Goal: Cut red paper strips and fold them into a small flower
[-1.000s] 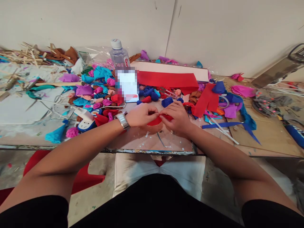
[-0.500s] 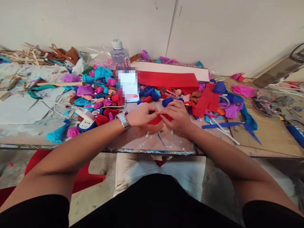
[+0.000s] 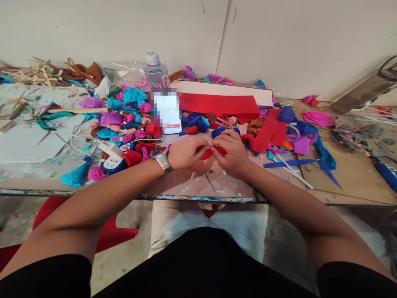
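Between my hands is a small piece of red crepe paper (image 3: pixel 207 155), partly hidden by the fingers. My left hand (image 3: pixel 187 152), with a metal watch on its wrist, pinches it from the left. From the other side, my right hand (image 3: pixel 231 152) is closed on it too, and the fingertips of both hands meet. Just beyond them lie rolled blue paper pieces (image 3: pixel 218 132). A long red paper strip (image 3: pixel 223 104) and a shorter folded red strip (image 3: pixel 271 132) rest farther back on the table.
A phone (image 3: pixel 169 114) leans before a clear bottle (image 3: pixel 157 76). Crumpled paper in several colours (image 3: pixel 132 96) is heaped around them. A power strip with a white plug (image 3: pixel 112 157) sits left, near green-handled pliers (image 3: pixel 56 118). Cardboard (image 3: pixel 350 178) covers the right side.
Both hands stay close together on the red crepe paper. My fingertips have shifted slightly, and the left hand has turned a little with the paper's visible part changing shape.
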Motion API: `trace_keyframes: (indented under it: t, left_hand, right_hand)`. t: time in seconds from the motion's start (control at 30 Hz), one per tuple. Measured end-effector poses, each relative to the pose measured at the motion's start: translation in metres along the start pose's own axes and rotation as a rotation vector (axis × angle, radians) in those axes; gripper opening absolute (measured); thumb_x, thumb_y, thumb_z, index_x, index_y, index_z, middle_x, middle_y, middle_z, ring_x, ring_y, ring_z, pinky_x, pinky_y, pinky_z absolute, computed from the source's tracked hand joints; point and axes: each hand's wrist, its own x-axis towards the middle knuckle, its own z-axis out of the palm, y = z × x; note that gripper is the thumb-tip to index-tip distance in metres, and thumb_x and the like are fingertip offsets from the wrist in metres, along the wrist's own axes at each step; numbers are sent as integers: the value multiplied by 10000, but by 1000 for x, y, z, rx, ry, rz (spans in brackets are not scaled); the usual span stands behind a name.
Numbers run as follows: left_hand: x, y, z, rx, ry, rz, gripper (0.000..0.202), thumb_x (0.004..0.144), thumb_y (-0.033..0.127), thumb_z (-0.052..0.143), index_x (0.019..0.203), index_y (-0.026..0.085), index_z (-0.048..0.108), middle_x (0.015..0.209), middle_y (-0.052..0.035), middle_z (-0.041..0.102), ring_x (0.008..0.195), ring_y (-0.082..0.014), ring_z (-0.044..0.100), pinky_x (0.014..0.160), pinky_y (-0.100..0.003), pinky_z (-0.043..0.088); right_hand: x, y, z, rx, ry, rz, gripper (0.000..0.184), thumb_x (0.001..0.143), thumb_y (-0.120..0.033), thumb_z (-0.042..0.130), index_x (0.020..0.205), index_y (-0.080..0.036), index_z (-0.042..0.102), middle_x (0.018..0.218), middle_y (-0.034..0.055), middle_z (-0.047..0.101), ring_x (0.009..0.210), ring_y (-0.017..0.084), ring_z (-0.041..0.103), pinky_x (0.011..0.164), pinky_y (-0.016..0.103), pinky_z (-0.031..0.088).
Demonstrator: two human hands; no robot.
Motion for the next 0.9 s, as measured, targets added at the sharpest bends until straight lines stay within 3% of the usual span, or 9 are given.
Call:
trace_keyframes:
  t: [0.2, 0.37, 0.47, 0.67, 0.9]
  left_hand:
    - [-3, -3, 6, 193, 69, 66, 374, 1077, 405, 450, 974, 219, 758, 775, -51, 735, 677, -195, 651, 572, -336, 251]
    - [-4, -4, 8, 265, 56, 93, 376, 1093, 418, 424, 1043, 243, 753, 885, -52, 778, 720, -203, 680, 566, -339, 258]
    - [-4, -4, 8, 265, 37, 84, 366, 1091, 417, 432, 1064, 249, 755, 921, -52, 788, 729, -200, 679, 572, -327, 268]
    - [-2, -7, 9, 212, -3, 51, 412, 1092, 462, 424, 1021, 234, 759, 822, -56, 756, 713, -212, 656, 593, -323, 274]
    - [0, -6, 3, 74, -19, 65, 354, 1060, 412, 483, 962, 219, 763, 765, -47, 724, 663, -185, 616, 612, -311, 310]
  right_hand:
    - [1, -1, 2, 69, -5, 47, 75, 986, -243, 600, 987, -231, 674, 1041, 73, 750, 1061, 287, 586, 1018, 483, 455]
    - [1, -1, 4, 75, -32, 51, 78, 991, -236, 555, 956, -225, 624, 1025, 88, 720, 1058, 287, 567, 990, 473, 455]
    - [2, 0, 4, 79, -52, 55, 78, 977, -227, 542, 940, -227, 611, 1012, 91, 715, 1046, 290, 561, 974, 474, 451]
    - [0, 0, 0, 55, -44, 38, 58, 982, -251, 585, 987, -225, 638, 1062, 83, 744, 1060, 285, 586, 1019, 483, 433]
    - [2, -1, 0, 24, -77, 51, 93, 994, -246, 542, 962, -223, 626, 1036, 97, 730, 1049, 292, 587, 971, 479, 442]
